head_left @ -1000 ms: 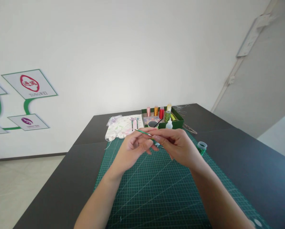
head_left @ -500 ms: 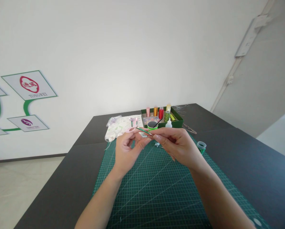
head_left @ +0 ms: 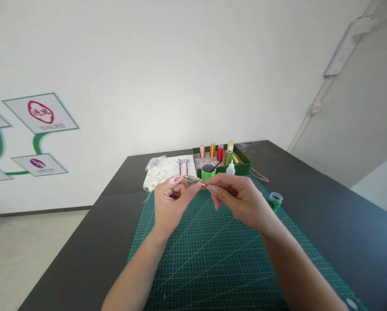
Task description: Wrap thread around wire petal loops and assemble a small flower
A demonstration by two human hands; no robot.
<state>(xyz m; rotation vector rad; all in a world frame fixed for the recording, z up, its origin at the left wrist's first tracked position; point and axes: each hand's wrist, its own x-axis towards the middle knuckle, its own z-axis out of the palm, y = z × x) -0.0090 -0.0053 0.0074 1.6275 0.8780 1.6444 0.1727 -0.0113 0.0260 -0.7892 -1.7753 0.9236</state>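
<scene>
My left hand [head_left: 170, 208] pinches a thin stem wrapped in green thread [head_left: 190, 179], with thumb and fingers closed on it. At the stem's left end a small pink petal-shaped piece [head_left: 175, 179] sticks out above my left fingers. My right hand [head_left: 243, 202] pinches the thin, pale right end of the same stem, its fingertips close against those of the left. Both hands are raised over the green cutting mat [head_left: 209, 263]. The fingers partly cover the stem, and whether a loose thread runs between them is too small to tell.
Behind the hands stand a green-and-white cup [head_left: 208, 173] with a dark stick, a white squeeze bottle [head_left: 231, 168] and a green box [head_left: 245, 167] of thread spools. A white sheet [head_left: 161, 172] with pink pieces lies left; a green spool [head_left: 274, 201] stands right.
My fingertips have come closer together, with the left thumb now pressed on the stem near its right end. The stem lies flatter, and less of it shows. The view has shifted slightly.
</scene>
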